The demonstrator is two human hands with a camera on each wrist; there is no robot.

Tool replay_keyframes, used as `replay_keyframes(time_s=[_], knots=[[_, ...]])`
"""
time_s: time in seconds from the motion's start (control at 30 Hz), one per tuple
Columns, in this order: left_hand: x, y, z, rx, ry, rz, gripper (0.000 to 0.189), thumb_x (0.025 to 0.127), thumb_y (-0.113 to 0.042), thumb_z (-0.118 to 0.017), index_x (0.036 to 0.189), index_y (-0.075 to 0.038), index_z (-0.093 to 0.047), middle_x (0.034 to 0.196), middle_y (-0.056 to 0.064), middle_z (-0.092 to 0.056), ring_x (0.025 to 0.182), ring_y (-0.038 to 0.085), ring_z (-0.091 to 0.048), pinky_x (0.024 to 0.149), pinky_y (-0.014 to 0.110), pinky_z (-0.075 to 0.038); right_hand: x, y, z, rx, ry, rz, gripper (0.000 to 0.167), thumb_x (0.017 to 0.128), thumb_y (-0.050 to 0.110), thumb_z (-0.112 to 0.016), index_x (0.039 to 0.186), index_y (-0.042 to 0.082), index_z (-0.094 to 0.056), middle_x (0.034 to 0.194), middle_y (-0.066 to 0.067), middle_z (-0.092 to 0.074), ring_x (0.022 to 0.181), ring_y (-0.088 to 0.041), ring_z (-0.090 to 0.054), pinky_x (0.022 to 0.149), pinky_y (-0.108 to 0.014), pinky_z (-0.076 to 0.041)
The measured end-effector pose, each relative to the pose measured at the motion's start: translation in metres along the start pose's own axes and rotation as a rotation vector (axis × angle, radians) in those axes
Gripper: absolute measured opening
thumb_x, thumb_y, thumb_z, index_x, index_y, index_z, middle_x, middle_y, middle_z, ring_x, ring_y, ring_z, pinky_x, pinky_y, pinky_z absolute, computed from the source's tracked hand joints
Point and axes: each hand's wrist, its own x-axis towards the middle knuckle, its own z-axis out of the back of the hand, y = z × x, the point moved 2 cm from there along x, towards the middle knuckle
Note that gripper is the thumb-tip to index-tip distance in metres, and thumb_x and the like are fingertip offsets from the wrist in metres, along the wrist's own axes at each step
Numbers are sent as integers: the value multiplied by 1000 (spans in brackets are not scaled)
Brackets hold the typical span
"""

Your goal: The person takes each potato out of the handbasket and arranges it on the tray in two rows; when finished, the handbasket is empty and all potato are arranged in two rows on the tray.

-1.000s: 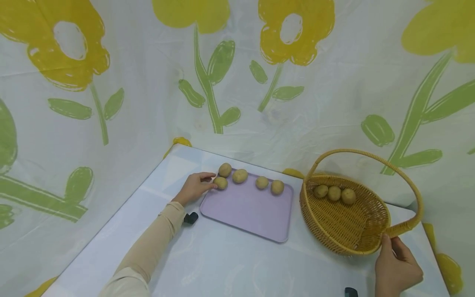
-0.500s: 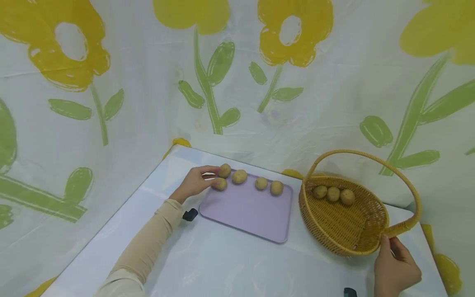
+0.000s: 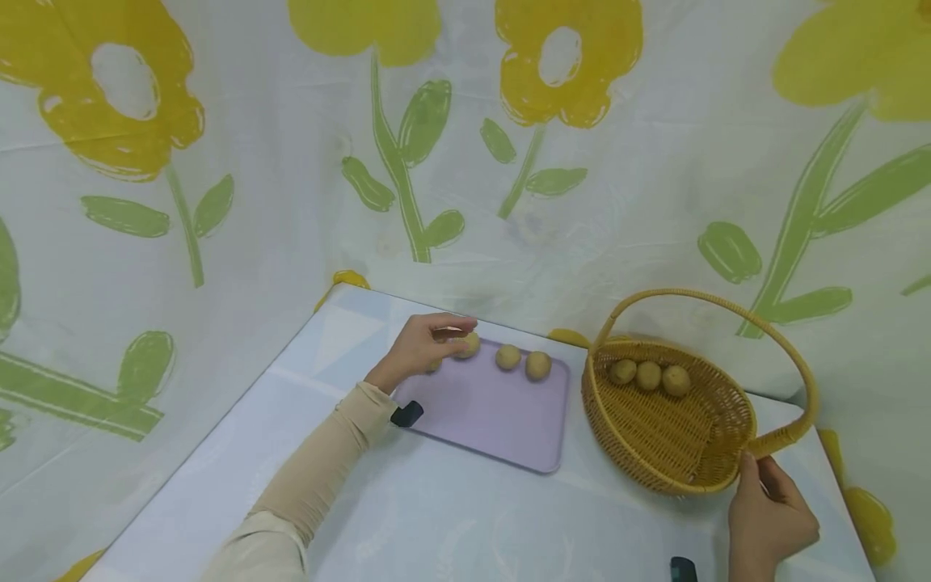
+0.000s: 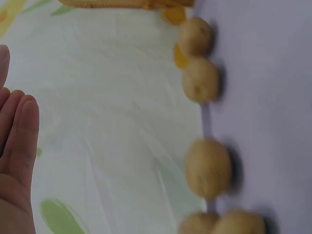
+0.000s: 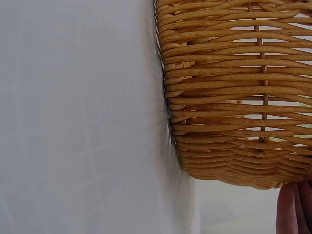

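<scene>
My left hand (image 3: 425,346) is over the back left of the lilac tray (image 3: 502,420), overlapping a potato (image 3: 469,345) in the head view. Its fingers are extended, the thumb apart from them, with nothing between. In the left wrist view the hand (image 4: 17,141) is off to the side of a row of potatoes (image 4: 208,168) along the tray's edge. In the head view, the leftmost potatoes are mostly hidden behind that hand. My right hand (image 3: 773,513) pinches the rim of the wicker basket (image 3: 665,432) near the handle's base; its fingers (image 5: 287,209) show at the rim in the right wrist view.
Three potatoes (image 3: 649,376) lie inside the basket at its back left. Two more potatoes (image 3: 538,365) sit at the tray's back right. The basket's tall handle (image 3: 771,331) arches over its opening. A flower-printed curtain (image 3: 625,202) stands close behind the white table (image 3: 436,517).
My left hand first reaches to the two leftmost potatoes, then moves right, over the potato beside them. My right hand stays at the basket rim. The head view shifts slightly.
</scene>
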Motion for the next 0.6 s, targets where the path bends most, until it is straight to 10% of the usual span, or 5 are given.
replay_keyframes(time_s=[0.3, 0.6], knots=[[36, -42, -59, -117, 88, -200, 41, 87, -1, -79, 126, 3, -69, 127, 21, -70, 117, 35, -69, 101, 42, -59, -2, 0, 1, 2, 23, -43, 31, 92, 25, -76, 120, 10, -74, 93, 32, -69, 81, 18, -59, 73, 4, -48], [67, -69, -106, -244, 157, -249, 39, 88, 5, -75, 127, 5, -68, 129, 23, -69, 119, 33, -68, 103, 45, -57, 0, 0, 1, -15, 24, -25, 32, 94, 25, -74, 122, 10, -73, 107, 21, -72, 81, 20, -57, 72, 6, -46]])
